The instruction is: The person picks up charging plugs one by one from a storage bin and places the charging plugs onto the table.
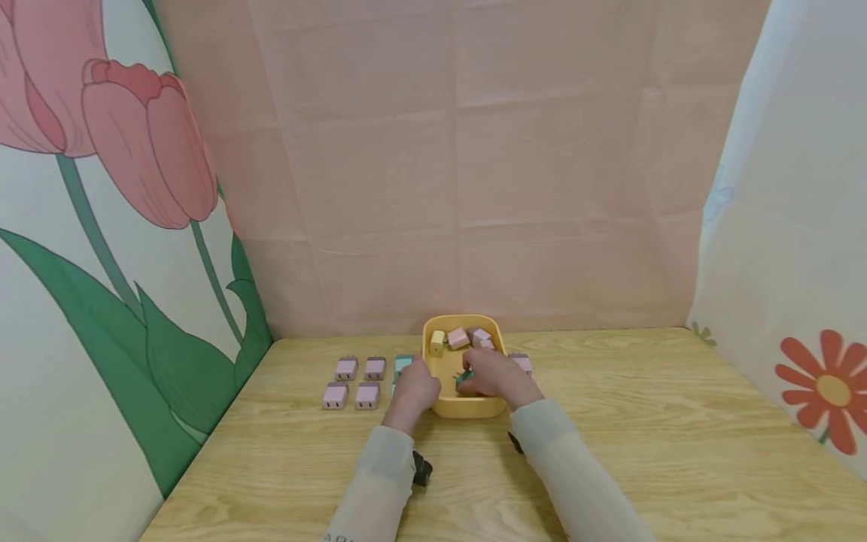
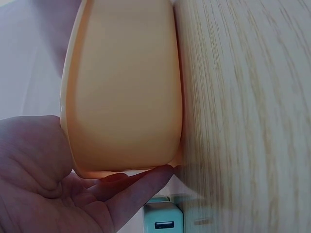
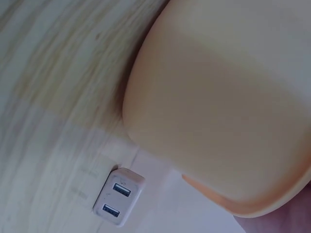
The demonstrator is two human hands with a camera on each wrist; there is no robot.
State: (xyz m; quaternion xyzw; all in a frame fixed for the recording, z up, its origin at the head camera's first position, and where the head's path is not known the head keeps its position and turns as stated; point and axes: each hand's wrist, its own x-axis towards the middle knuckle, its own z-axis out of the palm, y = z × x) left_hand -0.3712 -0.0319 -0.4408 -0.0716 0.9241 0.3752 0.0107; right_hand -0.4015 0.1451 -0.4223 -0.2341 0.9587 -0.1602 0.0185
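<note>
A yellow plastic bin (image 1: 469, 409) stands on the table, its outer wall (image 2: 126, 87) filling much of the left wrist view. My left hand (image 1: 416, 384) grips its left side, thumb side at the rim and fingers against the outer wall. Reaching inside over the right rim, my right hand (image 1: 497, 375) pinches a green charger plug (image 1: 463, 379), mostly covered by the fingers. Toward the bin's far end lie a yellow charger (image 1: 438, 343), a pink charger (image 1: 457, 337) and lilac chargers (image 1: 480, 336). In the right wrist view, the right hand (image 3: 284, 218) barely shows beyond the rim.
Several lilac chargers (image 1: 368, 395) stand in two rows left of the bin. Beside them, green chargers (image 1: 403, 363) are partly hidden by the left hand. Another two-port lilac charger (image 3: 119, 196) sits right of the bin. A pink cloth backdrop (image 1: 454, 188) rises behind the wooden table (image 1: 271, 467).
</note>
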